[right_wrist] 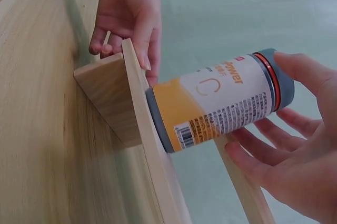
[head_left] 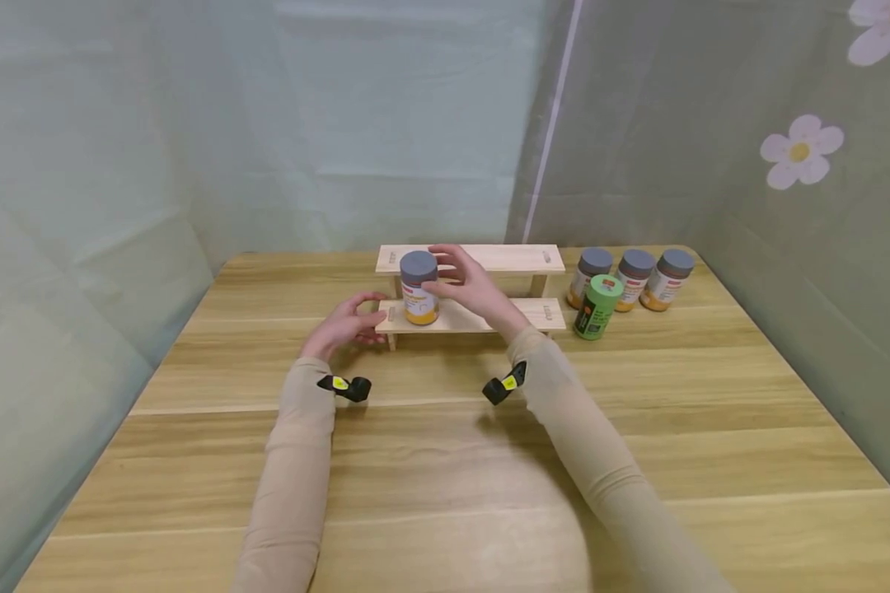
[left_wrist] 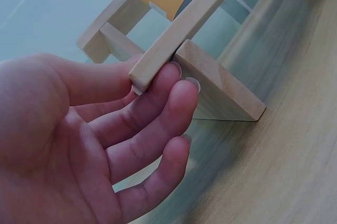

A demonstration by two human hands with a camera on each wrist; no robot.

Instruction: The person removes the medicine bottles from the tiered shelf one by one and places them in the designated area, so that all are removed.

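Observation:
A supplement bottle (head_left: 419, 288) with a grey cap and a white and orange label stands on the lower board of a two-step wooden rack (head_left: 482, 318), left of its middle. My right hand (head_left: 475, 288) holds the bottle near its top; in the right wrist view the thumb lies against the cap (right_wrist: 281, 79), with the fingers around the far side. My left hand (head_left: 347, 324) grips the left end of the lower board. The left wrist view shows that board end (left_wrist: 158, 58) between the thumb above and curled fingers (left_wrist: 158, 129) underneath.
Right of the rack stand several more bottles: three grey-capped ones (head_left: 633, 284) in a row and a green one (head_left: 597, 309) in front of them. The rack's upper board (head_left: 497, 258) is behind the lower one. Curtains (head_left: 386, 123) enclose the wooden table (head_left: 430, 461) at the back and sides.

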